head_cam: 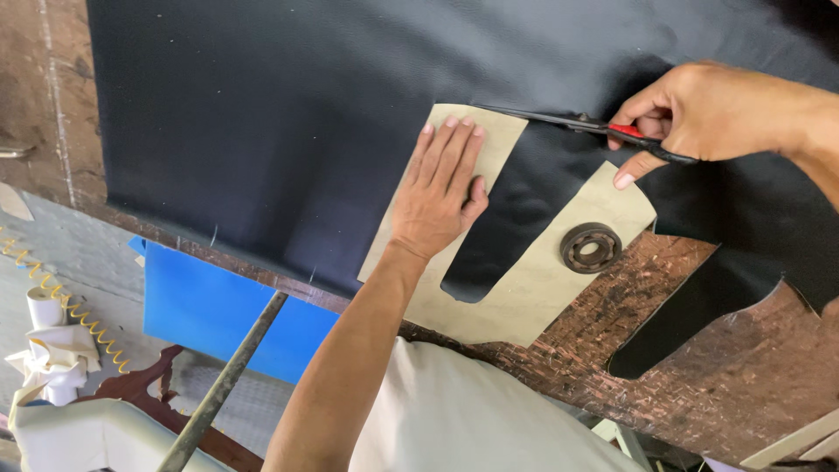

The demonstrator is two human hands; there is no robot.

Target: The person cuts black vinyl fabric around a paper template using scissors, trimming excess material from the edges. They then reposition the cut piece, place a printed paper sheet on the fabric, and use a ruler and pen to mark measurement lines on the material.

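A large sheet of black leather (306, 114) covers most of the worn wooden table (699, 350). On it lies a U-shaped beige paper pattern (533, 293). My left hand (441, 188) presses flat on the pattern's left arm, fingers spread. My right hand (708, 109) grips red-handled scissors (594, 127), whose blades point left along the top edge of the pattern, in the leather. A rusty metal ring (591, 247) rests as a weight on the pattern's right arm.
The leather's right part (699, 297) shows a cut-out edge of the same shape. Below the table edge are a blue sheet (218, 310), a metal rod (223, 385), a yellow coiled cord (61, 301) and white rolled material (52, 358).
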